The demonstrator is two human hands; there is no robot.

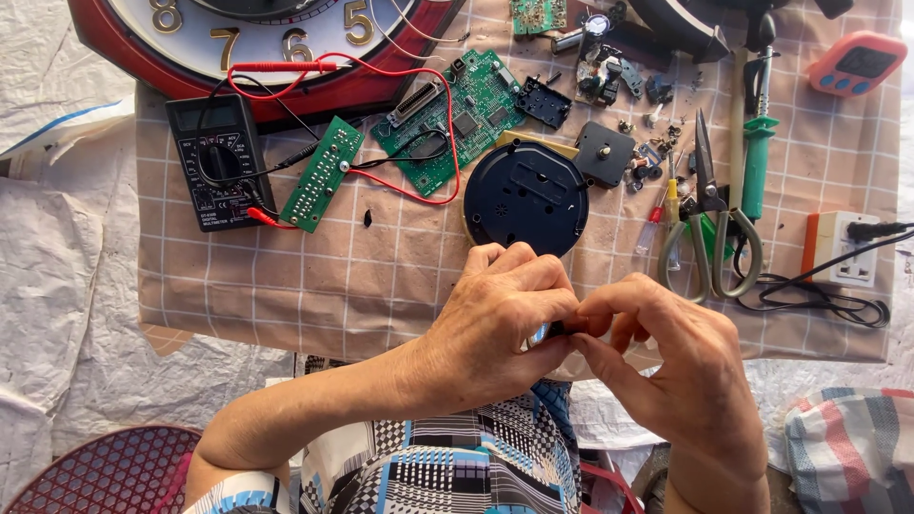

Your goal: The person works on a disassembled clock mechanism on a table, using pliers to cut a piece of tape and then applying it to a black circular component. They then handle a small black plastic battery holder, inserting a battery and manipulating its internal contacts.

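Observation:
Both my hands meet at the near edge of the checked cloth (pixel 286 276). My left hand (pixel 495 314) and my right hand (pixel 666 352) pinch one small dark part (pixel 554 329) between their fingertips; most of it is hidden by the fingers. Just beyond my hands lies a round black clock back (pixel 526 195), face down. A small black square clock movement (pixel 604 152) sits to its right.
On the cloth: a black multimeter (pixel 219 162) with red and black leads, two green circuit boards (pixel 462 114) (pixel 322 173), a red wall clock (pixel 257 43) at the top, scissors (pixel 709 219), small screwdrivers (pixel 666 205), a green-handled tool (pixel 757 162), a power strip (pixel 843 249), a pink timer (pixel 857 62).

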